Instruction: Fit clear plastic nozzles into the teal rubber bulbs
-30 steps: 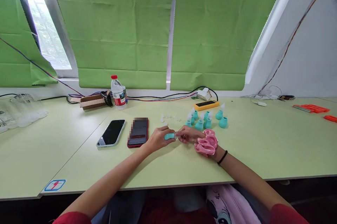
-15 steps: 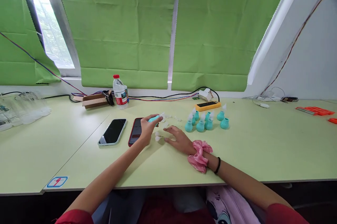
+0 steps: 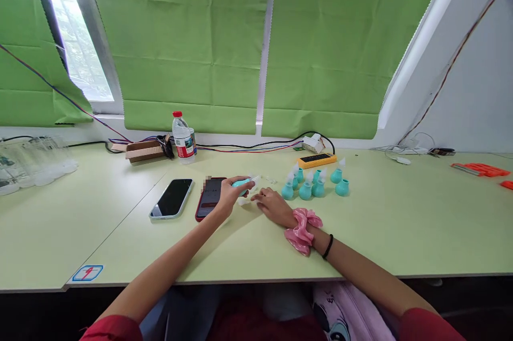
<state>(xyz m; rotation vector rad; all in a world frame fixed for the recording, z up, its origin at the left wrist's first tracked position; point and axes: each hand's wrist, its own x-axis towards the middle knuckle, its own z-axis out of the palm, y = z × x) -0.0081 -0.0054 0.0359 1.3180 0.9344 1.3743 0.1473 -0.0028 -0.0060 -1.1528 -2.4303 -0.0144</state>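
My left hand is closed around a teal squeeze bulb, whose clear pointed nozzle tilts up to the right. My right hand rests low on the table just beside it, fingers bent and drawn together at the tips. Whatever lies under those fingertips is too small to make out. Small translucent pieces lie by the fingertips, with further clear bits behind. Several teal bulbs stand upright to the right, most with clear nozzles; one bulb has an open top.
Two phones lie left of my hands: a dark-screened one and a red-cased one, partly behind my left hand. Farther back are a red-capped bottle, a cardboard box, cables and a yellow-framed black device. Clear containers lie far left.
My left hand has shifted slightly right with the bulb, nearer my right hand. The right hand's fingers, spread before, have drawn together over the small clear pieces.
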